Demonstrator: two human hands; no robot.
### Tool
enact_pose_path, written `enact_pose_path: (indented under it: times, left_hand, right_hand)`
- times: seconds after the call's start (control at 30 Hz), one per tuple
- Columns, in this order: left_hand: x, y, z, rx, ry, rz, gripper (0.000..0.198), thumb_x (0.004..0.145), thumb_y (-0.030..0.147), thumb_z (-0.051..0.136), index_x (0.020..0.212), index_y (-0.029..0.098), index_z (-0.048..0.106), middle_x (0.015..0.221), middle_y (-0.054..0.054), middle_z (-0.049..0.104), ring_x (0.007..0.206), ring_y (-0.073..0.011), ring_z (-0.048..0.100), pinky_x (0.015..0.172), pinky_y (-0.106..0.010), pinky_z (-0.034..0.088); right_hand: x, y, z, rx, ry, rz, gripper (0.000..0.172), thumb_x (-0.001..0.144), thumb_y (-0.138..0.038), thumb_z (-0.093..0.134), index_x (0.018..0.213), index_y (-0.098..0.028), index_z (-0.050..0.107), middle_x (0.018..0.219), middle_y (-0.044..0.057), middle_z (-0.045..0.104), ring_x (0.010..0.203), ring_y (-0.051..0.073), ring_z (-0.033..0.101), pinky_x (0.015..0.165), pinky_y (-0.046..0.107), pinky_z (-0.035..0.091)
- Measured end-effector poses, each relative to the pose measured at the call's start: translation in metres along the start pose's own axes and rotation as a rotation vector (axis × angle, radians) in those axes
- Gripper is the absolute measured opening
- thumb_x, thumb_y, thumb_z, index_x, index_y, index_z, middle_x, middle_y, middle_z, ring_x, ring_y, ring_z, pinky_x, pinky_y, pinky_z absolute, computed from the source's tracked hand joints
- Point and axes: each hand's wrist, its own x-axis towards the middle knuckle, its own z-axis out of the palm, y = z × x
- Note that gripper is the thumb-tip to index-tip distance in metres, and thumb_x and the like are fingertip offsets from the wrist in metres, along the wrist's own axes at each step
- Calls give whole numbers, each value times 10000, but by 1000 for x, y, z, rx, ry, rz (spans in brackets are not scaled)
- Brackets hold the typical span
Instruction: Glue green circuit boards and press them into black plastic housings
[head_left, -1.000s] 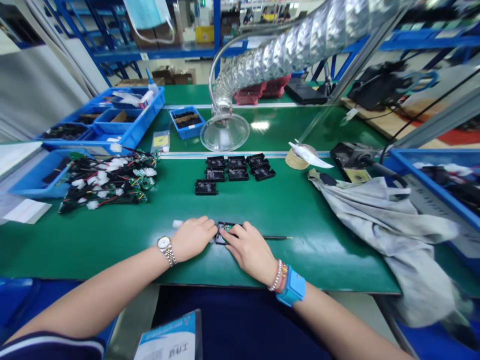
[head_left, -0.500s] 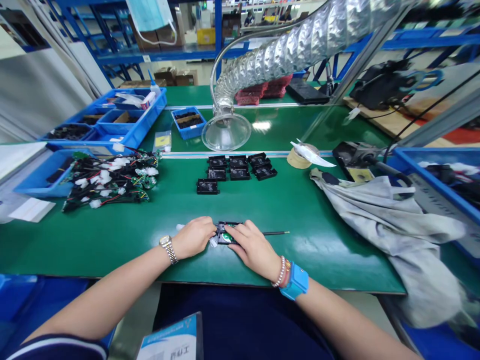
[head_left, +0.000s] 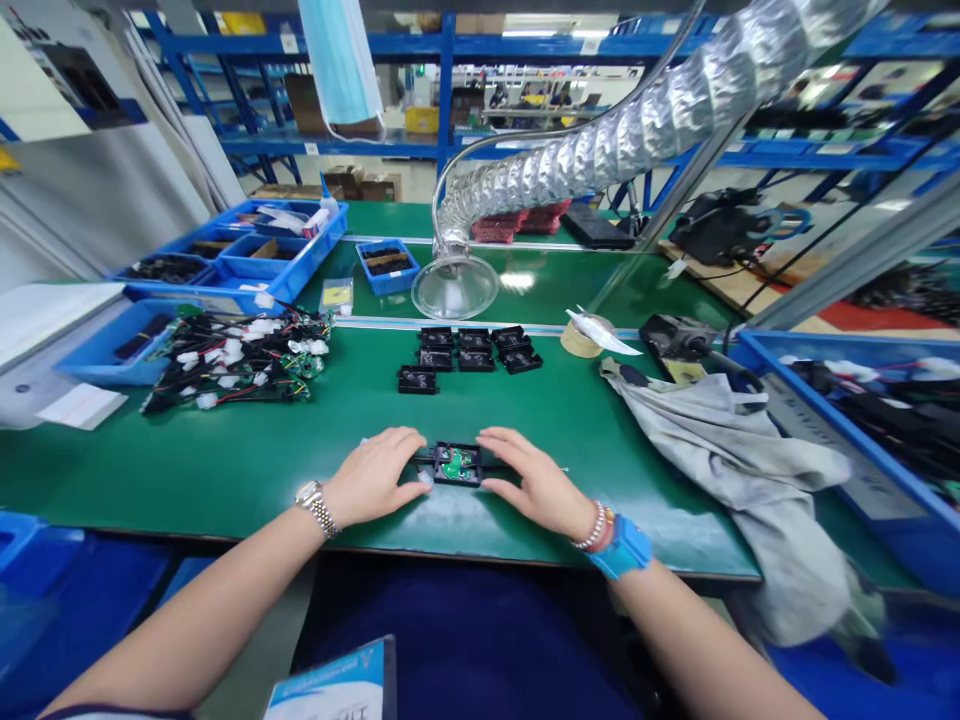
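A black case (head_left: 469,479) lies flat on the green tabletop (head_left: 570,410), near its front edge, between the two hands, and a green board (head_left: 454,464) is seen inside it. The left hand (head_left: 379,472) is at the left side of the case, its grip open, with the thumb apart from the fingers; a white connector (head_left: 425,477) is just beside this thumb. The right hand (head_left: 529,478) is at the right side, and its grip is open also, with a dark cable (head_left: 495,468) running between thumb and fingers. Neither hand has hold of the case; whether the fingertips touch its edges, I cannot tell. Behind the case, seven more cases (head_left: 475,362) lie in a group. A heap of wires (head_left: 247,360) lies to the left, and a grey cloth (head_left: 720,440) lies to the right.
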Motion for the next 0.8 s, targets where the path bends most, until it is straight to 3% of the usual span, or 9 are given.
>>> enact_pose_path:
  times: [0.13, 0.3, 0.53, 0.63, 0.7, 0.77, 0.8]
  left_hand:
    - [8, 6, 13, 23, 26, 120, 444, 772, 336, 591, 1176, 212, 456, 1266, -107, 431, 1131, -251, 428, 923, -417, 398]
    - [19, 8, 26, 18, -21, 190, 252, 844, 305, 485, 1054, 178, 540, 1113, -116, 502, 995, -230, 495, 852, -381, 444]
    - [0, 28, 37, -60, -121, 161, 296, 824, 355, 509, 1060, 178, 524, 986, -111, 525, 842, -215, 508, 714, -329, 466]
    - [-6, 34, 27, -130, -243, 220, 371, 771, 423, 576, 1075, 215, 522, 944, -75, 557, 796, -195, 527, 656, -271, 465]
    - [-1, 28, 10, -211, -327, 260, 373, 790, 384, 573, 1128, 250, 490, 1004, -51, 568, 857, -176, 541, 717, -248, 467]
    - [14, 10, -10, -270, -319, 268, 355, 843, 299, 516, 1186, 259, 438, 1131, -43, 539, 1004, -165, 513, 867, -267, 432]
    - [25, -3, -17, -249, -236, 221, 336, 857, 270, 488, 1187, 248, 431, 1195, -54, 504, 1087, -178, 471, 936, -313, 394]
  right_hand:
    - [-11, 8, 0, -62, 18, 59, 389, 815, -287, 567, 1179, -192, 467, 1168, 107, 491, 1067, 226, 477, 879, 407, 434]
    - [-8, 8, 10, -167, -26, -5, 223, 856, -273, 510, 1054, -194, 579, 985, 88, 573, 850, 205, 522, 714, 362, 448]
    - [-18, 12, 2, -41, -120, -130, 216, 900, -284, 424, 971, -194, 607, 843, 64, 576, 718, 155, 493, 623, 286, 392]
    - [-24, 18, -3, 58, -188, -232, 230, 897, -346, 424, 968, -225, 607, 770, 34, 566, 677, 144, 483, 587, 269, 370]
    - [-22, 21, -8, 92, -254, -269, 224, 898, -351, 423, 985, -246, 601, 773, 25, 566, 676, 139, 485, 595, 266, 371]
    - [-15, 22, -14, 119, -333, -288, 213, 908, -314, 409, 983, -257, 600, 780, 18, 569, 669, 128, 487, 608, 258, 377]
    - [-11, 21, -18, 138, -367, -294, 215, 913, -289, 399, 978, -256, 602, 782, 17, 570, 666, 123, 488, 614, 253, 380]
